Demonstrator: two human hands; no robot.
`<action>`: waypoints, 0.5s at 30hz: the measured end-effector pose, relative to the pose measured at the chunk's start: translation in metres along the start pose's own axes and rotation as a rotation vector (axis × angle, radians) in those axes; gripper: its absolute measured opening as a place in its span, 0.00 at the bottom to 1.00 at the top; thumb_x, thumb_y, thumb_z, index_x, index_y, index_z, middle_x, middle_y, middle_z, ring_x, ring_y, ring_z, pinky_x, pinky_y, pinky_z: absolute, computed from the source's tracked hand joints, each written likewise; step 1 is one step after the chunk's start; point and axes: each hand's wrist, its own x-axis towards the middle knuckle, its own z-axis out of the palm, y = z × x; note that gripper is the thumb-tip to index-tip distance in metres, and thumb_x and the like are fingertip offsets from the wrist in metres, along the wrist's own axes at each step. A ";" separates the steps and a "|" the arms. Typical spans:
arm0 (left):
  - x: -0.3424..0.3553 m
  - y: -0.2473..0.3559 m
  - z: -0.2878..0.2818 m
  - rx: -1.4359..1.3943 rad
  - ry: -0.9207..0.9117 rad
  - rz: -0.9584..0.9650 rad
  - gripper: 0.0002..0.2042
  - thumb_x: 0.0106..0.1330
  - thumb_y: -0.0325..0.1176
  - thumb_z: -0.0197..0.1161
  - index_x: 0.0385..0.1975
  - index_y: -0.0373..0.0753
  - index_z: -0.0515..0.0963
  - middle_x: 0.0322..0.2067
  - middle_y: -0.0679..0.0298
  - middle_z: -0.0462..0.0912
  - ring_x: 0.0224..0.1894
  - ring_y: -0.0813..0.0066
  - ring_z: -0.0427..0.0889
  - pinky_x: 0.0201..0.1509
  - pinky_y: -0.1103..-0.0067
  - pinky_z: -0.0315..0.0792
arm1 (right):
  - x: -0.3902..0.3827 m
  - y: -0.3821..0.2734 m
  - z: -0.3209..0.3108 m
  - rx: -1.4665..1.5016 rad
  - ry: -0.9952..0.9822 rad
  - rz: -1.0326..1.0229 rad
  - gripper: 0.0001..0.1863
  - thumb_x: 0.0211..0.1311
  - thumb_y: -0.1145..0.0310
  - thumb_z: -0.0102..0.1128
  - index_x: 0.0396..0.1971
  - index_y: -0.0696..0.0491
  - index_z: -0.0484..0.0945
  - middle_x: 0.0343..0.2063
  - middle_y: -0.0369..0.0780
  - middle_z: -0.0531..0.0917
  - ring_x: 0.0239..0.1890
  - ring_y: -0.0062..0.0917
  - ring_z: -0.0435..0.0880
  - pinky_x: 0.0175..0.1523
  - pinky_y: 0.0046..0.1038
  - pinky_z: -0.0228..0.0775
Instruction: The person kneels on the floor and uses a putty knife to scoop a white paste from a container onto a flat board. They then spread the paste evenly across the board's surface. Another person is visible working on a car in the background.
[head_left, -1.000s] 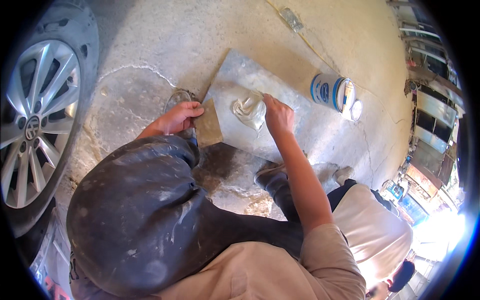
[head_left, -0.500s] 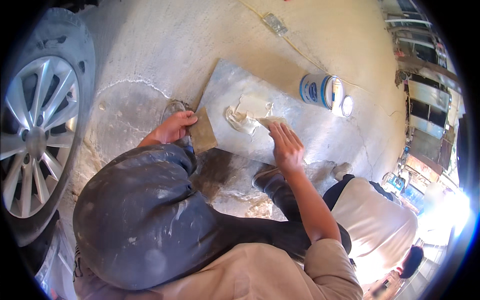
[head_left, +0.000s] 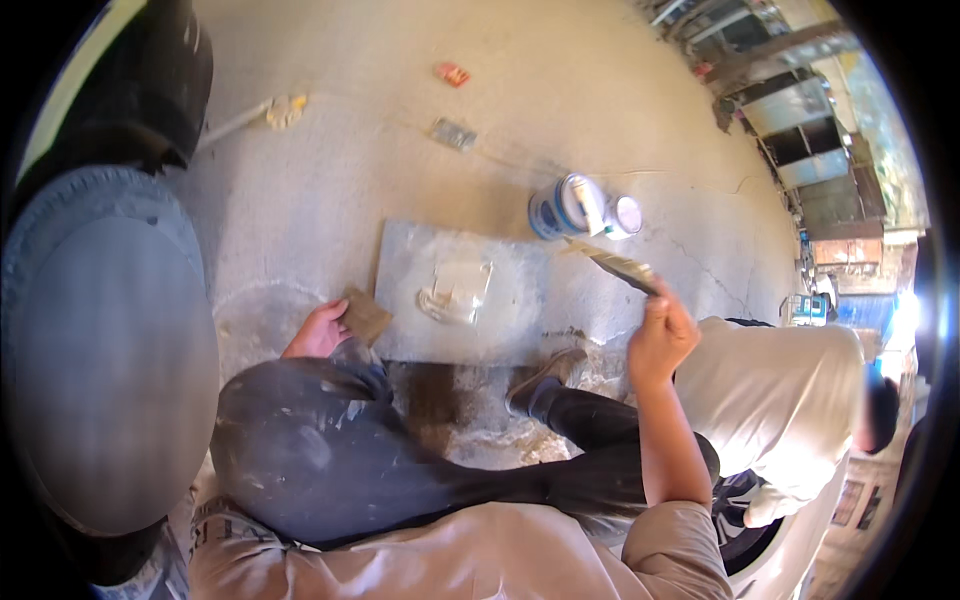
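Observation:
My left hand (head_left: 323,328) grips a square tan spreader (head_left: 366,316) by the left edge of a grey board (head_left: 520,300), just beyond my knee. My right hand (head_left: 663,335) holds another flat spreader (head_left: 618,268), raised to the right of the board and pointing toward the cans. A mound of pale, creamy paste (head_left: 455,295) lies on the board. Behind it stand a blue-and-white can (head_left: 548,214) and a smaller white tub (head_left: 625,219).
A car wheel (head_left: 105,350) fills the left side. A crouching co-worker (head_left: 760,395) is at my right, beside another wheel (head_left: 745,525). Farther off lie a grey block (head_left: 453,133), a red item (head_left: 452,74) and a long-handled tool (head_left: 284,112). Clutter lines the right.
My right hand has lifted its spreader off the paste and moved up and rightward. My view has shifted, so board and left hand sit lower in the picture.

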 end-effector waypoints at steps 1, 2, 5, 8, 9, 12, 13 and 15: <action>-0.011 0.019 0.013 0.011 0.002 0.034 0.12 0.73 0.35 0.53 0.51 0.38 0.74 0.48 0.61 0.82 0.51 0.68 0.81 0.56 0.71 0.74 | 0.008 0.008 -0.008 0.075 0.113 0.005 0.13 0.71 0.69 0.52 0.38 0.62 0.83 0.31 0.40 0.85 0.31 0.20 0.83 0.44 0.28 0.78; -0.016 0.036 0.020 0.051 0.002 0.077 0.12 0.73 0.36 0.52 0.51 0.38 0.73 0.48 0.61 0.82 0.50 0.68 0.82 0.55 0.70 0.75 | 0.020 0.003 -0.013 0.304 0.142 0.039 0.14 0.72 0.68 0.51 0.39 0.62 0.83 0.33 0.40 0.85 0.32 0.21 0.83 0.45 0.29 0.78; -0.043 0.102 0.036 0.166 0.026 0.246 0.13 0.73 0.37 0.53 0.51 0.39 0.73 0.47 0.61 0.82 0.48 0.68 0.83 0.53 0.70 0.77 | 0.065 -0.013 -0.019 0.911 0.125 0.035 0.16 0.75 0.63 0.46 0.44 0.61 0.78 0.41 0.42 0.83 0.40 0.27 0.84 0.49 0.32 0.78; -0.071 0.164 0.100 0.306 0.024 0.371 0.12 0.73 0.36 0.54 0.51 0.39 0.72 0.46 0.62 0.82 0.45 0.70 0.84 0.49 0.72 0.79 | 0.099 -0.036 -0.032 1.232 0.163 0.046 0.16 0.76 0.62 0.46 0.46 0.60 0.77 0.43 0.41 0.83 0.42 0.29 0.85 0.49 0.33 0.78; -0.088 0.184 0.126 0.356 0.008 0.421 0.13 0.72 0.35 0.55 0.51 0.38 0.72 0.45 0.63 0.82 0.43 0.73 0.85 0.46 0.76 0.80 | 0.109 -0.040 -0.033 1.314 0.118 0.061 0.17 0.75 0.59 0.46 0.49 0.57 0.74 0.45 0.39 0.83 0.45 0.30 0.85 0.51 0.32 0.78; -0.137 0.227 0.196 0.449 0.020 0.568 0.13 0.72 0.35 0.54 0.53 0.39 0.71 0.46 0.63 0.82 0.44 0.74 0.85 0.47 0.75 0.80 | 0.130 -0.050 -0.023 1.507 0.166 0.260 0.17 0.75 0.58 0.47 0.49 0.56 0.74 0.45 0.38 0.83 0.46 0.30 0.84 0.52 0.30 0.77; -0.155 0.236 0.217 0.437 0.009 0.617 0.13 0.72 0.34 0.54 0.53 0.39 0.71 0.43 0.64 0.83 0.41 0.75 0.85 0.44 0.77 0.81 | 0.134 -0.062 -0.016 1.551 0.185 0.368 0.16 0.74 0.57 0.48 0.47 0.54 0.75 0.43 0.36 0.84 0.46 0.27 0.84 0.51 0.28 0.77; -0.178 0.245 0.251 0.436 0.018 0.671 0.12 0.73 0.34 0.53 0.52 0.39 0.72 0.42 0.65 0.83 0.39 0.75 0.86 0.42 0.79 0.82 | 0.141 -0.060 -0.006 1.603 0.176 0.498 0.15 0.74 0.57 0.49 0.45 0.53 0.75 0.41 0.35 0.84 0.44 0.25 0.84 0.49 0.28 0.77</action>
